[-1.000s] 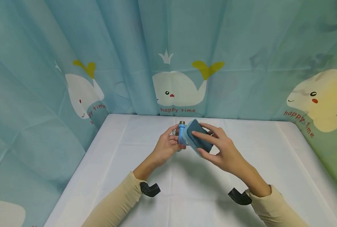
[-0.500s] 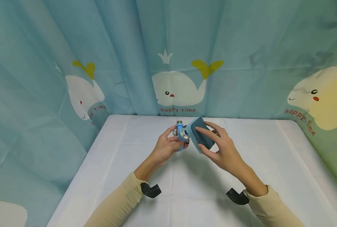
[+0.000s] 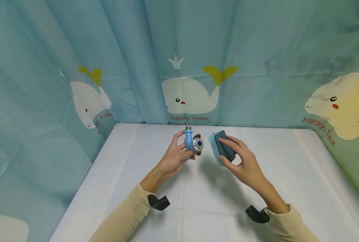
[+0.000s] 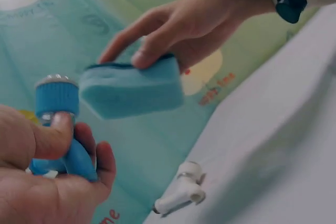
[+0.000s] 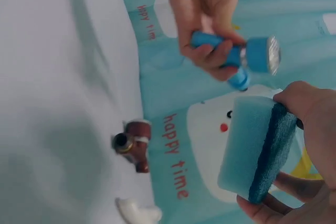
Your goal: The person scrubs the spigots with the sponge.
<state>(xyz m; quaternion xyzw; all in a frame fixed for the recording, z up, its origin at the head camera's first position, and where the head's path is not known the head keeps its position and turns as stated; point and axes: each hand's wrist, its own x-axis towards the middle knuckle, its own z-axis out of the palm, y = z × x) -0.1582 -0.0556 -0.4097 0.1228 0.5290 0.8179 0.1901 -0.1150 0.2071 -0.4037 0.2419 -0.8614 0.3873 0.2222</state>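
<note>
My left hand (image 3: 174,157) grips a blue angle valve (image 3: 189,140), held above the table with its threaded metal end up. The valve's ribbed round knob (image 4: 58,99), with a shiny faceted cap, shows in the left wrist view, thumb just below it. To the right, my right hand (image 3: 245,165) holds a sponge (image 3: 226,148) between thumb and fingers. Its light blue foam (image 5: 247,142) faces the valve; the dark scouring pad (image 5: 273,156) lies towards my palm. A gap separates sponge and valve in the head view.
A brown valve (image 5: 137,142) and a white valve (image 4: 182,190) lie on the white table (image 3: 131,195) farther back, mostly hidden behind the left hand in the head view. A whale-print curtain (image 3: 125,67) hangs along the table's back and sides.
The sponge overlapped the blue valve in the head view a second ago; it has since moved right, clear of it. The valve has turned, bringing its knob into sight. Both hands keep their holds.
</note>
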